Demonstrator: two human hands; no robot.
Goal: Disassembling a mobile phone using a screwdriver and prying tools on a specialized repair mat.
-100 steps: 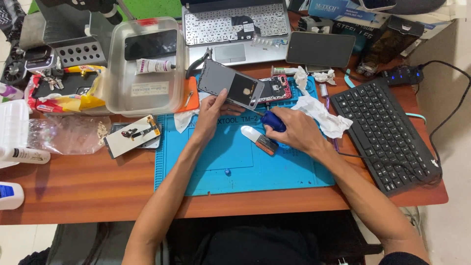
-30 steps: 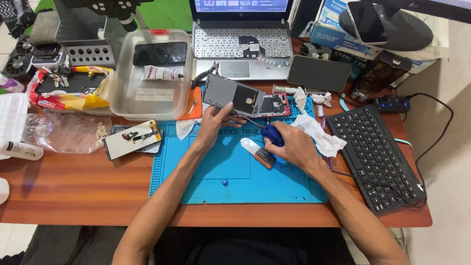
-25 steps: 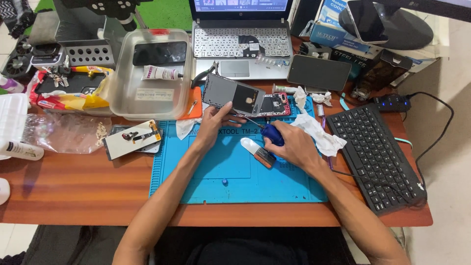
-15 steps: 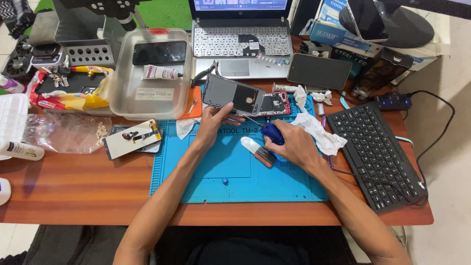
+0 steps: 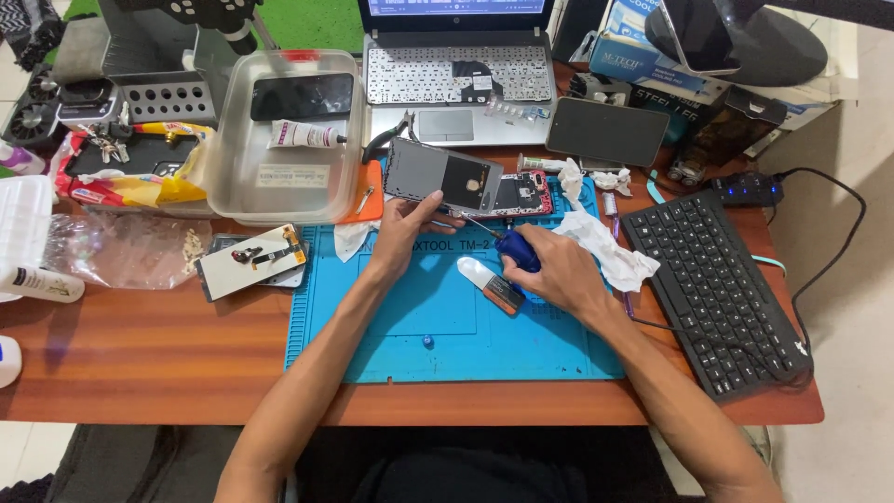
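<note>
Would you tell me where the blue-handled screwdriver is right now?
In the head view, the blue-handled screwdriver is in the right hand over the blue mat, its tip toward the opened phone that the left hand steadies.

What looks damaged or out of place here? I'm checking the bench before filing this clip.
The opened phone lies with its grey back panel lifted, insides bare, under the left hand. The laptop has keys missing. Crumpled tissue lies beside the right hand.

I see the opened phone (image 5: 484, 189) lying flat at the blue mat's far edge, grey panel raised; the blue-handled screwdriver (image 5: 507, 244) points into it.
</note>
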